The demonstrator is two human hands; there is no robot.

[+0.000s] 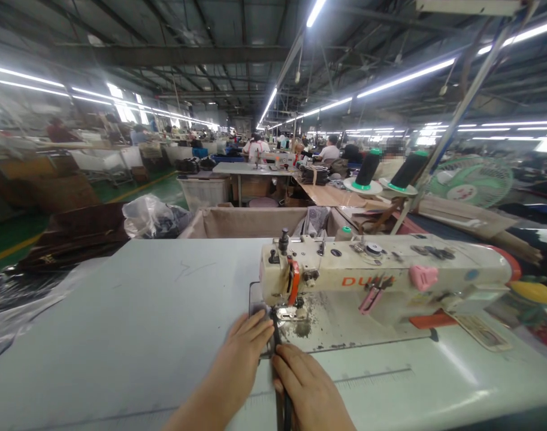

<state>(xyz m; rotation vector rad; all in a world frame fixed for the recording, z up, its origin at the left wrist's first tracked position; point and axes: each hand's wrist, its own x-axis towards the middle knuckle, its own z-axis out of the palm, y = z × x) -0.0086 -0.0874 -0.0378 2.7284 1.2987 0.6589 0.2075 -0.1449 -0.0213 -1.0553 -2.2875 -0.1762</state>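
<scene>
While both hands sit flat on the sewing table [120,311], my left hand [246,347] presses a narrow dark strap [277,338] from its left side, fingers spread open and touching it. My right hand [307,389] lies on the strap's right, fingers loosely curled over it, pinching maybe, hard to tell. Strap runs from between my hands up under the presser foot [284,312] of the cream sewing machine [381,272]. Two dark thread cones [410,169] stand behind it.
</scene>
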